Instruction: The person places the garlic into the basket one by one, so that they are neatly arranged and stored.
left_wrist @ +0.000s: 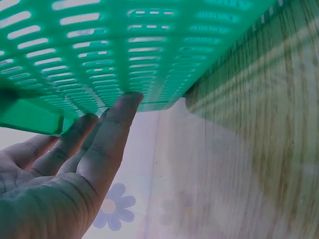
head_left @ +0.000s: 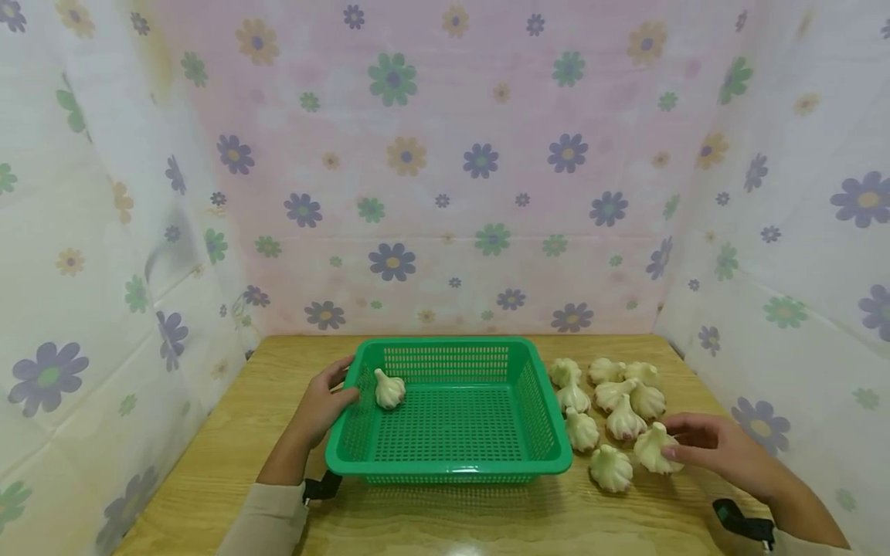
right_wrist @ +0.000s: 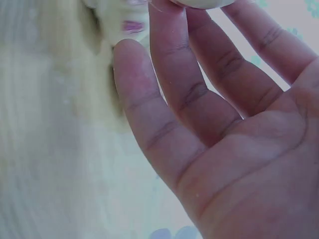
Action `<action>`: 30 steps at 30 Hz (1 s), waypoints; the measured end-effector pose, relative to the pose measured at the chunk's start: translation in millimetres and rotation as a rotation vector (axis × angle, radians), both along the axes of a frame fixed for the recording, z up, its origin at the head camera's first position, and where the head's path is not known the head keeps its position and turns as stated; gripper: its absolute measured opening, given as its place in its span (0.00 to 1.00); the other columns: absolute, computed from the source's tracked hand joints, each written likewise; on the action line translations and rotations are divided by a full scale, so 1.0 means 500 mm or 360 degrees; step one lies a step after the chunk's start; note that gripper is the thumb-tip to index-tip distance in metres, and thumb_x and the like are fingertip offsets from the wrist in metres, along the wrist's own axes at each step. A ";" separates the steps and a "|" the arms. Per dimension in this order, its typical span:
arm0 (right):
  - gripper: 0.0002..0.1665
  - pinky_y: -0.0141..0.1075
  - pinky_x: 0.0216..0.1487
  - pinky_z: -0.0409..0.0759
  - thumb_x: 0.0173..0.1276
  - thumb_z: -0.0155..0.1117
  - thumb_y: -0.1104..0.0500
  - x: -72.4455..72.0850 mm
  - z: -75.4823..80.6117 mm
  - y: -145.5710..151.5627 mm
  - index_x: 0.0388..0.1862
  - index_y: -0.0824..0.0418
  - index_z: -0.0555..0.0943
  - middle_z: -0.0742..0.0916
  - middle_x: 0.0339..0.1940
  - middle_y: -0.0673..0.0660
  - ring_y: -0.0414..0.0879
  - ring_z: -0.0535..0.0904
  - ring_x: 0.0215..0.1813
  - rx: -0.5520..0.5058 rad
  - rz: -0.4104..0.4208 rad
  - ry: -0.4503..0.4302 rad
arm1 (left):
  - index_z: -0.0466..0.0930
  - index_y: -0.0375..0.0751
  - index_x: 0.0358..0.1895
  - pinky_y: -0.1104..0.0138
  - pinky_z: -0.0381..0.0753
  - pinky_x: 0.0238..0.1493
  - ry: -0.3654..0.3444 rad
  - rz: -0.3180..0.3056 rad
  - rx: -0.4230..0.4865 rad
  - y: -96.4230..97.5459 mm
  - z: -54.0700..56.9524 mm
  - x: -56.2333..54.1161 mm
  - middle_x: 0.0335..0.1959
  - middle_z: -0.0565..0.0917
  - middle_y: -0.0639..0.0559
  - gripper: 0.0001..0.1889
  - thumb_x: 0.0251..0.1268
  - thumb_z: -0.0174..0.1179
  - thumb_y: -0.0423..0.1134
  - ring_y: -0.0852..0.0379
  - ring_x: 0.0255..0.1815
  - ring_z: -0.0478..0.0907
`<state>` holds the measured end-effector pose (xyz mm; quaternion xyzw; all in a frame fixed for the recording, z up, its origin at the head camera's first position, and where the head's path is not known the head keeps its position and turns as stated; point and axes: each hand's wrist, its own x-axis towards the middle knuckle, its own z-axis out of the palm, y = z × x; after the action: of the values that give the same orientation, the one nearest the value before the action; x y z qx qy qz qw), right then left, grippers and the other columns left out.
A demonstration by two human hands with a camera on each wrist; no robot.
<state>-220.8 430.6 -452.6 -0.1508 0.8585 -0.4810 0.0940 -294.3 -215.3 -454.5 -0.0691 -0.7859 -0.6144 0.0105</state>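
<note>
A green plastic basket (head_left: 448, 468) with slotted walls sits on the table, one garlic bulb (head_left: 390, 390) inside near its left wall. At the basket's left side, my left hand (head_left: 320, 405) grips the rim, thumb on top; in the left wrist view its fingers (left_wrist: 112, 132) lie against the outer slotted wall. To the right, my right hand (head_left: 730, 452) pinches a garlic bulb (head_left: 653, 448) between thumb and fingers. Only a pale edge of that bulb (right_wrist: 204, 3) shows at the top of the right wrist view.
Several more garlic bulbs (head_left: 626, 421) lie grouped right of the basket, some close along its wall. The wooden table (head_left: 229, 463) is enclosed by flower-printed cloth (head_left: 445, 177) at the back and both sides.
</note>
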 end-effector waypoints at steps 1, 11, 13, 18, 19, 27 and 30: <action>0.29 0.40 0.47 0.87 0.79 0.59 0.61 0.000 0.006 -0.003 0.72 0.76 0.70 0.83 0.57 0.28 0.31 0.84 0.54 -0.0002 0.0006 0.0013 | 0.58 0.43 0.82 0.57 0.85 0.48 0.0001 -0.0003 -0.0013 -0.002 0.000 -0.001 0.74 0.70 0.32 0.39 0.66 0.57 0.28 0.30 0.71 0.72; 0.29 0.36 0.45 0.86 0.77 0.63 0.59 -0.015 0.074 -0.051 0.72 0.71 0.74 0.81 0.59 0.30 0.30 0.83 0.54 0.0178 0.0032 0.0237 | 0.55 0.44 0.84 0.53 0.86 0.52 -0.0021 -0.0038 -0.0089 -0.007 0.010 0.002 0.76 0.68 0.33 0.39 0.72 0.60 0.33 0.30 0.73 0.69; 0.29 0.35 0.45 0.86 0.76 0.64 0.59 -0.021 0.089 -0.068 0.71 0.72 0.74 0.84 0.61 0.40 0.29 0.83 0.53 0.0199 0.0023 0.0282 | 0.53 0.44 0.84 0.53 0.86 0.53 -0.0011 -0.0025 -0.0124 -0.006 0.016 0.004 0.76 0.67 0.33 0.40 0.73 0.61 0.35 0.30 0.73 0.70; 0.29 0.36 0.44 0.86 0.76 0.65 0.58 -0.036 0.124 -0.110 0.70 0.72 0.75 0.83 0.63 0.68 0.29 0.83 0.52 0.0235 0.0012 0.0396 | 0.57 0.44 0.83 0.54 0.87 0.51 0.0059 0.0074 -0.0229 0.002 0.033 0.001 0.77 0.68 0.35 0.40 0.71 0.64 0.38 0.33 0.71 0.74; 0.29 0.36 0.43 0.87 0.75 0.65 0.58 -0.039 0.129 -0.119 0.70 0.72 0.76 0.83 0.63 0.69 0.29 0.83 0.52 0.0236 0.0008 0.0413 | 0.58 0.43 0.83 0.54 0.88 0.50 0.0080 0.0089 -0.0246 0.004 0.034 -0.001 0.77 0.68 0.35 0.39 0.71 0.64 0.38 0.33 0.70 0.75; 0.29 0.34 0.47 0.85 0.75 0.67 0.52 -0.067 0.164 -0.172 0.70 0.64 0.79 0.85 0.63 0.65 0.31 0.85 0.53 0.0319 0.0025 0.0528 | 0.64 0.40 0.80 0.54 0.88 0.45 0.0073 0.0140 -0.0317 0.017 0.025 -0.010 0.77 0.69 0.36 0.36 0.70 0.64 0.35 0.33 0.66 0.79; 0.29 0.34 0.47 0.85 0.74 0.68 0.52 -0.079 0.173 -0.189 0.69 0.62 0.80 0.85 0.63 0.65 0.37 0.86 0.54 0.0338 0.0047 0.0575 | 0.65 0.40 0.80 0.55 0.88 0.43 0.0076 0.0152 -0.0355 0.020 0.024 -0.009 0.77 0.69 0.34 0.35 0.70 0.62 0.33 0.33 0.66 0.79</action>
<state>-260.1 335.9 -366.1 -0.2364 0.9051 -0.3514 -0.0390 -298.9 -205.1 -442.6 -0.0470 -0.8513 -0.5202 0.0506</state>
